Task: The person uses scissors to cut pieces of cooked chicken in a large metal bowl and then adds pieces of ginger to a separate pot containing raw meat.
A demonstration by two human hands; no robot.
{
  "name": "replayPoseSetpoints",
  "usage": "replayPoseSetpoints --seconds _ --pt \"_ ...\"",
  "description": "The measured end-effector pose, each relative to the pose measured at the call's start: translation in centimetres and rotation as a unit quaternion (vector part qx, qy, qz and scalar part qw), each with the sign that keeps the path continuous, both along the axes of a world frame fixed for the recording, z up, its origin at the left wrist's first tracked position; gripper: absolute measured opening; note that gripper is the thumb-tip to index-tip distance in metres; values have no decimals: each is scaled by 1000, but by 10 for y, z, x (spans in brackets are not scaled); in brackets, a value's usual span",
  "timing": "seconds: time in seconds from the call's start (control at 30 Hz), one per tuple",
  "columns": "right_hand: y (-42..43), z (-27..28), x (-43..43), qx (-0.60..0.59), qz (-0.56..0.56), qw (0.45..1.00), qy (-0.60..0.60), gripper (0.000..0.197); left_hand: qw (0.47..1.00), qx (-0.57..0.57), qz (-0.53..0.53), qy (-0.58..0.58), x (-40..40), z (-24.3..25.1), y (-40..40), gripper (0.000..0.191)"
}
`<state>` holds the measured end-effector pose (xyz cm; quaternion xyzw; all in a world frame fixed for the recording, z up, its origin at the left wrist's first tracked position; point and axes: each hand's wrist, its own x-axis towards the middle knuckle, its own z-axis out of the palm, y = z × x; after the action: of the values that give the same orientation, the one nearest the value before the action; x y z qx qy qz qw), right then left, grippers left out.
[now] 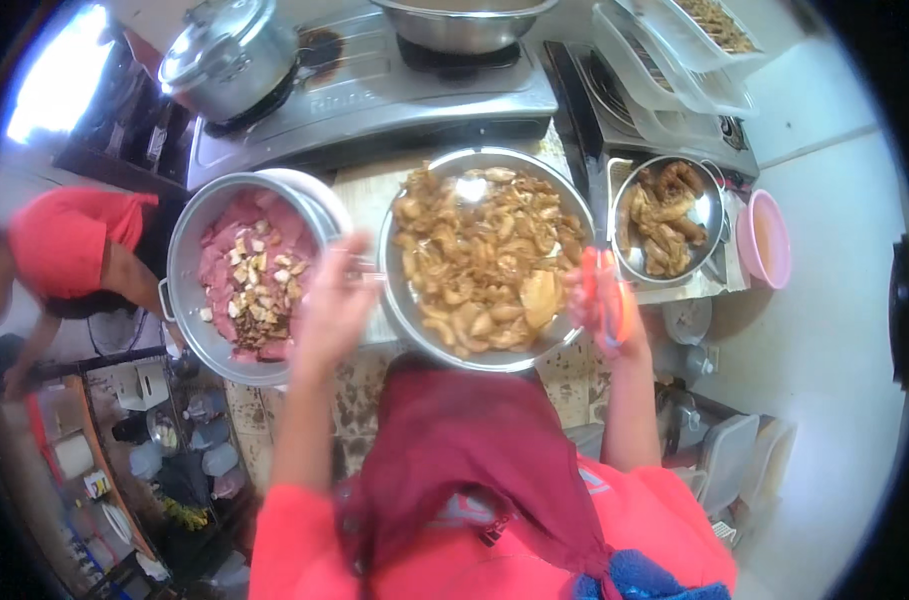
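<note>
A round steel pan (492, 364) sits before me, full of glossy brown cooked meat pieces (484, 270). Over its right rim, my right hand (608, 300) grips orange-handled scissors (624, 315); their blades are hard to make out. My left hand (338, 300) is blurred by motion between this pan and a deep aluminium pot (188, 330). Whether its fingers touch the pan's side handle, I cannot tell. The pot contains pink meat (221, 232) topped with chopped pale and brown bits (263, 281). To the right, a smaller two-handled pan (706, 255) holds larger brown cooked pieces (660, 217).
Behind stands a gas stove (364, 105) bearing a lidded pot (221, 67) and a steel basin (469, 30). Plastic trays (649, 90) are stacked at the back right, near a pink bowl (771, 240). Another person (71, 240) bends at the left, by a shelf rack (86, 420).
</note>
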<state>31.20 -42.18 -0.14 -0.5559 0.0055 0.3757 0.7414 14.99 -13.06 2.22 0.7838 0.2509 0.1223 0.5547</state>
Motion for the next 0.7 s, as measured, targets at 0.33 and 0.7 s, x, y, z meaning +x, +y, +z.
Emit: replayPoseSetpoints --seconds 0.33,0.7 --pt "-131 -61 26 -121 81 989 24 39 909 284 -184 244 95 -107 -162 60" --pt "-153 -68 65 -130 188 973 -14 42 854 419 -271 151 120 -116 -176 61"
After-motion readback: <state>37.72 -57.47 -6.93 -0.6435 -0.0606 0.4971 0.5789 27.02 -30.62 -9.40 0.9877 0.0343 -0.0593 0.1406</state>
